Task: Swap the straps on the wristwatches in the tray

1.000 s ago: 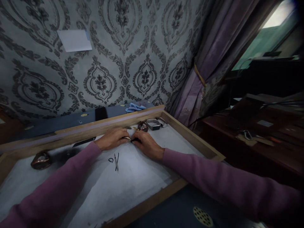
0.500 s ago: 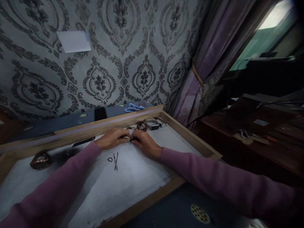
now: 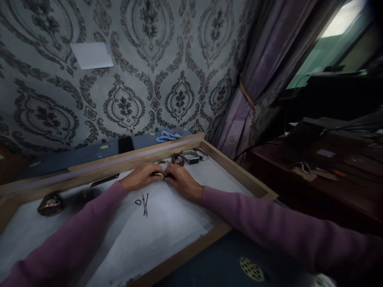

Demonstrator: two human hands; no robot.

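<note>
My left hand [image 3: 143, 176] is closed around a wristwatch [image 3: 159, 175], whose gold-coloured rim shows at the fingertips. Against it, my right hand [image 3: 184, 181] pinches the watch's dark end, and the two hands' fingertips nearly meet. Fingers cover most of the watch. Just behind the hands stand a brown-and-gold watch [image 3: 178, 159], a silver smartwatch with a grey band [image 3: 190, 157] and a slim silver watch [image 3: 202, 154]. Nearer me on the white surface lie a thin metal tool [image 3: 145, 206] and a small dark loop [image 3: 138, 202].
A wooden-framed tray [image 3: 239, 175] with a white floor surrounds the work. At its left are a large brown watch [image 3: 50, 204] and a dark flat strip [image 3: 104, 180]. A blue cloth [image 3: 167, 136] lies behind the rim. A purple curtain [image 3: 243, 107] hangs at right.
Both hands stay on the watch, with only slight finger movement. The whole view has shifted a little; the tool and the other watches lie as before.
</note>
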